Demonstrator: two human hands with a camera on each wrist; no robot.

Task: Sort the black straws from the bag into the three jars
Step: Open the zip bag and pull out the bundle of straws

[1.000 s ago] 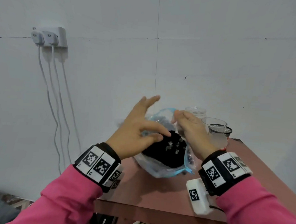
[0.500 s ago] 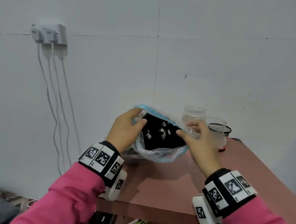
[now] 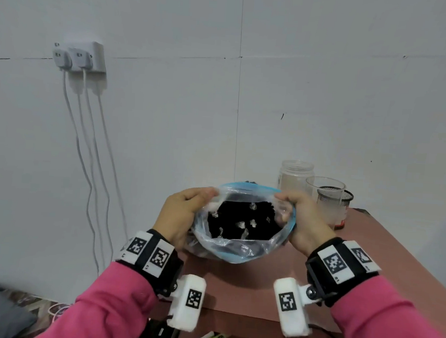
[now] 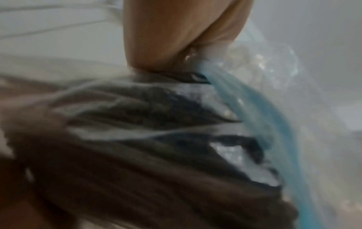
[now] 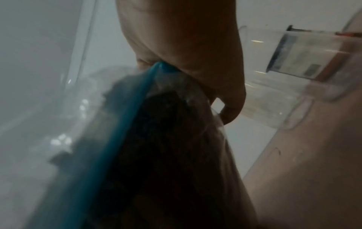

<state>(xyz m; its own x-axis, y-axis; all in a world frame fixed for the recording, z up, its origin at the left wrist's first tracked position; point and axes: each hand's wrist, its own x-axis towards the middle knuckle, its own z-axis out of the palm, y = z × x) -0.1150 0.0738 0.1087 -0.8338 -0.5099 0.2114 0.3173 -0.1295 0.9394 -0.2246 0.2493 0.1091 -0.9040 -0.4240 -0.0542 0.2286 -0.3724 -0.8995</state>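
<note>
A white wall [image 3: 325, 96] fills the far side, and a reddish-brown table [image 3: 249, 280] stands against it on the right. Above the table's near left part a clear plastic bag [image 3: 240, 251] with a blue rim is held up between two hands, its mouth pulled wide and turned toward the viewer. Both forearms, in pink sleeves [image 3: 109, 303] with marker-covered wristbands [image 3: 149, 253], are raised side by side and angled inward toward the bag.

The left hand [image 3: 181, 213] is closed round the left edge of the rim, its fingers curled over the plastic; in the left wrist view the film and blue strip are seen bunched under the fingers [image 4: 176, 38]. The right hand [image 3: 305, 221] is clenched likewise on the right edge, the blue strip being pinched in its fist in the right wrist view.

A dense mass of black straws [image 3: 239, 219] is seen inside the bag, their ends facing the opening.

Three jars are grouped far right on the table, just beyond the right hand: a clear tall jar [image 3: 295, 177] at the wall, a clear cup-like jar [image 3: 327, 198] nearer, and a dark-rimmed jar [image 3: 347, 202] partly hidden behind it.

A wall socket [image 3: 90, 56] with two plugs and hanging white cables [image 3: 86, 160] is seen far left.
</note>
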